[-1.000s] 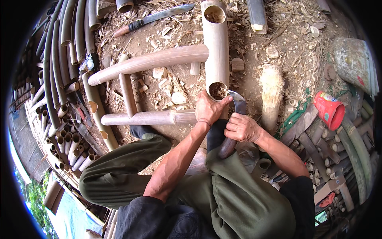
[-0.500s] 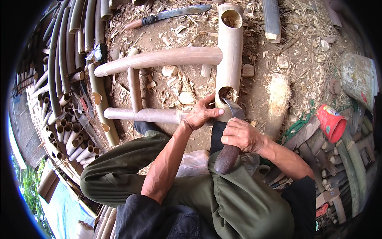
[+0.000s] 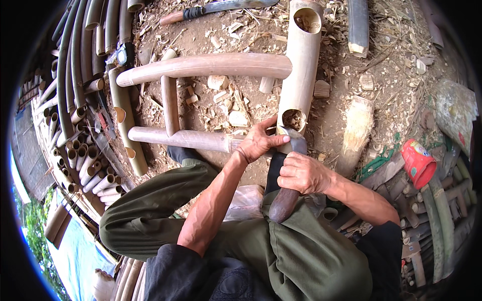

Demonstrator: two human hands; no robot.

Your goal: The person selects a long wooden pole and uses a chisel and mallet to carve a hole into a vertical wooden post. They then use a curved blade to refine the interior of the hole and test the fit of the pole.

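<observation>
My right hand (image 3: 304, 173) is closed round a knife with a thick dark wooden handle (image 3: 284, 204) and a short grey blade (image 3: 298, 143). The blade rests at the near rim of a round hole in a thick pale bamboo post (image 3: 299, 75). Wood shavings lie inside that hole, and a second hole opens near the post's far end. Beside the blade, my left hand (image 3: 262, 142) grips the post's near end, its thumb across the front and the other fingers partly hidden. Two bamboo rails, the upper one (image 3: 211, 65) and the lower one (image 3: 183, 139), run left from the post.
A shorter notched bamboo piece (image 3: 120, 108) stands at the rails' left ends. A machete (image 3: 226, 7) lies beyond on the chip-strewn ground. A split wood block (image 3: 357, 123) and a red cup (image 3: 418, 163) sit to the right. Cut bamboo poles (image 3: 93, 165) are stacked at left.
The blade has drawn back from inside the hole to its near rim. The view has shifted a little, so the bamboo frame and machete appear higher and farther right.
</observation>
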